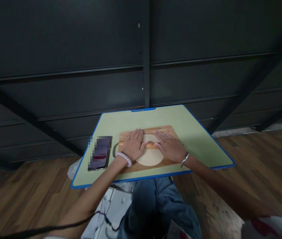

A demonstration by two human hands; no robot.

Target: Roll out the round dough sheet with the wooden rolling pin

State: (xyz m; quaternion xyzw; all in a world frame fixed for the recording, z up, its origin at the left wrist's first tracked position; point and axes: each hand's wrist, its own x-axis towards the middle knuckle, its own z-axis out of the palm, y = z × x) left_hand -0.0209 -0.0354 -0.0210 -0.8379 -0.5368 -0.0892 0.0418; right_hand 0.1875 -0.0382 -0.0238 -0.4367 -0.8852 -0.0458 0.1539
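Observation:
A round, flat sheet of pale dough [150, 157] lies on a wooden board [131, 169]. Across the dough runs a wooden rolling pin [151, 145], of which only the short middle part shows between my hands. My left hand [134, 144] rests on the pin's left part, palm down with fingers stretched out. On the right part lies my right hand [170, 146], also flat, its fingers extended forward. Both thumbs point inward along the pin. The pin's ends are mostly hidden under the palms.
The board sits on a pale green folding table [200, 151] with a blue rim. A phone [100, 153] lies left of the board, near a metal handle or loop [114, 150]. Dark metal panels [93, 89] stand behind the table. A black cable [81, 221] crosses my left forearm.

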